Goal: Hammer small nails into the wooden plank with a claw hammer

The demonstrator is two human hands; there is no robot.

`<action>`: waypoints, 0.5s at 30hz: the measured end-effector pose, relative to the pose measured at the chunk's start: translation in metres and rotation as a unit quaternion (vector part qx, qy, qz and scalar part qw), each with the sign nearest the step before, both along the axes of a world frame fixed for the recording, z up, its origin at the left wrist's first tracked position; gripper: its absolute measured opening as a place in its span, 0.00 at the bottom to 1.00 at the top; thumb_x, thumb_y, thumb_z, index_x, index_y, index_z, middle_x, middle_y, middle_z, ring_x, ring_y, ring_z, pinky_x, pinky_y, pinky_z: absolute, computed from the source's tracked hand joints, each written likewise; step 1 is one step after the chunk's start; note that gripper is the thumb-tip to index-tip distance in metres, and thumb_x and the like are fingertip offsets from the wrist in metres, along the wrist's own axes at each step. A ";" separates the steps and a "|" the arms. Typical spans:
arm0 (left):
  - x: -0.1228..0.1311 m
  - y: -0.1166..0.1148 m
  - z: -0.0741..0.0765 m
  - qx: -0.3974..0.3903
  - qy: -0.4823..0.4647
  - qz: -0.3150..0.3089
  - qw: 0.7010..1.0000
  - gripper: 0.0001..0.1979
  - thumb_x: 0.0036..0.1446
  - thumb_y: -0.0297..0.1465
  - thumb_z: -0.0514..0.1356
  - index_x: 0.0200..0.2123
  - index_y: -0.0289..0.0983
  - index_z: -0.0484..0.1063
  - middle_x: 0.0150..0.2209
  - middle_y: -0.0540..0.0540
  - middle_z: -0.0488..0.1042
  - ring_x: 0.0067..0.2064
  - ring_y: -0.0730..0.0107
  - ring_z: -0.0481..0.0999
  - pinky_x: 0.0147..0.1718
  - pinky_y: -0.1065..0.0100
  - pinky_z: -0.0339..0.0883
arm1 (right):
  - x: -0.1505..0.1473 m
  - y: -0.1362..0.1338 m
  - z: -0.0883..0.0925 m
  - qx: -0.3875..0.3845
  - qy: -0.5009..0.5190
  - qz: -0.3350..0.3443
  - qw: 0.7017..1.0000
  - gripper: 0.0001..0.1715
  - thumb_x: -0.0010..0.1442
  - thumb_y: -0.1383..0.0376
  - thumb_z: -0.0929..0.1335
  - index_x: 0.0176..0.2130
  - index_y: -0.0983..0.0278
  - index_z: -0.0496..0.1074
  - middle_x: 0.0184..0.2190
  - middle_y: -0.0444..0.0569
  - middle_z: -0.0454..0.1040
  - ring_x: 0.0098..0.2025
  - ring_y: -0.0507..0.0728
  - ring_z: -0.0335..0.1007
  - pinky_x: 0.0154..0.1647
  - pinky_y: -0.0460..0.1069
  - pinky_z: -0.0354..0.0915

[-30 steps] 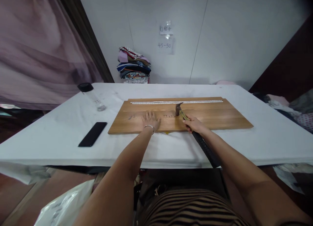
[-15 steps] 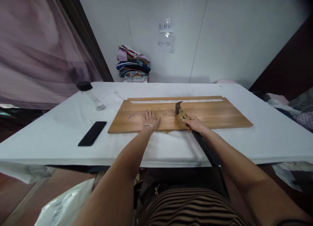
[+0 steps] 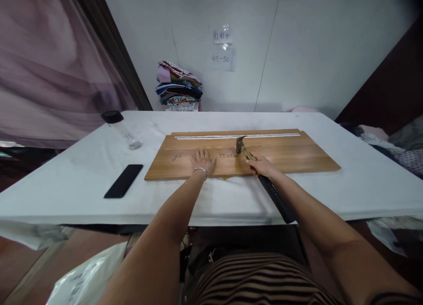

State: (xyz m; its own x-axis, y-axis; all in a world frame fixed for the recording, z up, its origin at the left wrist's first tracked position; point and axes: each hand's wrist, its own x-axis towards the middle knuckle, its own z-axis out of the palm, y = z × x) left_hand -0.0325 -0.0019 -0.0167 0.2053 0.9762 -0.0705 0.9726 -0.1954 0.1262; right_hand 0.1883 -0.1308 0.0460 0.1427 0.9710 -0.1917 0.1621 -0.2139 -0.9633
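A claw hammer [image 3: 243,148] is in my right hand [image 3: 260,165], gripped partway up its shaft, with the black handle slanting back toward me. Its head is over the wooden board [image 3: 291,157], at the right end of a short row of nails [image 3: 227,155] standing in the wood. Whether the head touches a nail, I cannot tell. My left hand [image 3: 202,161], with a bracelet at the wrist, lies flat on the board with fingers spread, left of the row. A few loose nails [image 3: 176,156] lie farther left on the board.
White strips [image 3: 238,137] run along the board's far part. On the white-covered table [image 3: 79,181] are a black phone [image 3: 124,181] and a clear bottle with a black lid [image 3: 124,131], both left of the board. Folded cloths [image 3: 179,87] are stacked by the wall behind.
The view has shifted very slightly. Both hands and the hammer stay in nearly the same place on the board.
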 end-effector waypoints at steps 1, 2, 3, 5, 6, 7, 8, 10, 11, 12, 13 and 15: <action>0.000 0.000 0.000 0.000 0.000 0.001 1.000 0.39 0.69 0.48 0.39 0.76 0.35 0.54 0.78 0.38 0.47 0.78 0.46 0.45 0.74 0.39 0.40 | 0.000 0.001 0.000 -0.004 0.000 0.000 1.000 0.13 0.51 0.60 0.71 0.34 0.59 0.62 0.19 0.34 0.62 0.15 0.47 0.55 0.12 0.42 0.54; 0.000 0.000 0.000 -0.001 0.001 0.001 1.000 0.39 0.69 0.48 0.39 0.76 0.34 0.54 0.78 0.38 0.46 0.78 0.46 0.45 0.74 0.39 0.40 | 0.000 0.001 0.000 -0.008 0.001 -0.001 1.000 0.13 0.51 0.60 0.71 0.34 0.59 0.63 0.19 0.34 0.62 0.15 0.47 0.55 0.12 0.42 0.54; 0.000 0.000 0.000 -0.001 0.001 0.001 1.000 0.39 0.69 0.47 0.39 0.76 0.34 0.54 0.78 0.37 0.46 0.78 0.46 0.45 0.74 0.39 0.40 | 0.001 0.001 0.000 -0.011 0.001 -0.001 1.000 0.13 0.52 0.60 0.71 0.34 0.59 0.63 0.19 0.34 0.62 0.15 0.46 0.55 0.12 0.41 0.54; 0.001 -0.001 0.002 -0.002 0.004 0.001 1.000 0.39 0.69 0.47 0.39 0.76 0.33 0.54 0.78 0.37 0.46 0.78 0.46 0.45 0.74 0.39 0.41 | 0.002 0.002 -0.001 -0.016 0.003 -0.003 1.000 0.13 0.52 0.61 0.71 0.34 0.59 0.63 0.19 0.34 0.62 0.15 0.46 0.55 0.12 0.41 0.54; 0.001 -0.002 0.002 -0.003 0.006 0.000 1.000 0.39 0.69 0.47 0.39 0.76 0.32 0.54 0.78 0.37 0.46 0.78 0.46 0.44 0.74 0.39 0.41 | 0.003 0.003 -0.001 -0.016 0.004 -0.004 1.000 0.14 0.52 0.61 0.71 0.34 0.59 0.63 0.18 0.34 0.62 0.15 0.46 0.55 0.12 0.41 0.54; 0.001 -0.002 0.003 -0.004 0.008 0.000 1.000 0.39 0.69 0.47 0.39 0.76 0.32 0.53 0.78 0.37 0.46 0.78 0.46 0.44 0.73 0.39 0.41 | 0.003 0.003 -0.001 -0.015 0.004 -0.004 1.000 0.14 0.52 0.61 0.72 0.35 0.59 0.63 0.18 0.34 0.62 0.15 0.47 0.56 0.13 0.41 0.54; 0.001 -0.002 0.004 -0.005 0.010 0.000 1.000 0.39 0.69 0.47 0.39 0.76 0.32 0.53 0.78 0.37 0.46 0.78 0.46 0.43 0.73 0.39 0.41 | 0.004 0.003 -0.002 -0.013 0.004 -0.004 1.000 0.15 0.52 0.61 0.72 0.35 0.59 0.62 0.18 0.34 0.63 0.15 0.47 0.56 0.13 0.41 0.55; 0.000 -0.003 0.005 -0.004 0.010 -0.001 1.000 0.39 0.69 0.47 0.39 0.76 0.32 0.54 0.78 0.37 0.46 0.78 0.46 0.43 0.73 0.39 0.41 | 0.005 0.004 -0.003 -0.007 0.003 -0.003 1.000 0.15 0.52 0.61 0.72 0.35 0.59 0.62 0.18 0.34 0.63 0.15 0.47 0.56 0.13 0.41 0.55; 0.000 -0.003 0.005 -0.003 0.009 -0.001 1.000 0.39 0.69 0.46 0.39 0.76 0.32 0.54 0.78 0.37 0.46 0.78 0.46 0.44 0.73 0.38 0.42 | 0.005 0.005 -0.003 -0.004 0.003 -0.003 1.000 0.15 0.52 0.61 0.72 0.35 0.59 0.62 0.19 0.34 0.63 0.15 0.47 0.56 0.13 0.41 0.54; 0.000 -0.003 0.005 -0.001 0.007 -0.001 1.000 0.39 0.69 0.46 0.39 0.76 0.32 0.54 0.78 0.37 0.46 0.78 0.45 0.45 0.73 0.38 0.42 | 0.005 0.005 -0.004 -0.004 0.004 -0.003 1.000 0.14 0.52 0.61 0.72 0.35 0.59 0.62 0.18 0.34 0.63 0.15 0.47 0.56 0.13 0.41 0.54; 0.000 -0.002 0.004 0.000 0.004 -0.002 1.000 0.39 0.69 0.46 0.40 0.75 0.32 0.55 0.78 0.36 0.47 0.78 0.45 0.46 0.73 0.38 0.43 | 0.005 0.005 -0.004 -0.007 0.005 -0.003 1.000 0.15 0.52 0.61 0.72 0.34 0.59 0.62 0.18 0.33 0.62 0.15 0.46 0.56 0.13 0.41 0.54; 0.000 -0.002 0.003 0.005 0.001 -0.003 1.000 0.38 0.69 0.46 0.40 0.75 0.33 0.55 0.78 0.36 0.49 0.78 0.45 0.47 0.73 0.38 0.43 | 0.005 0.005 -0.005 -0.014 0.009 0.002 1.000 0.15 0.52 0.60 0.72 0.35 0.59 0.62 0.18 0.33 0.62 0.15 0.46 0.55 0.13 0.41 0.54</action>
State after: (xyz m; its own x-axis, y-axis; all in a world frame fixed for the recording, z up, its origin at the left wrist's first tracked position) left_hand -0.0325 -0.0036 -0.0138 0.2102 0.9757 -0.0618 0.9717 -0.2015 0.1229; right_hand 0.1933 -0.1254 0.0408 0.1347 0.9659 -0.2212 0.1462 -0.2402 -0.9597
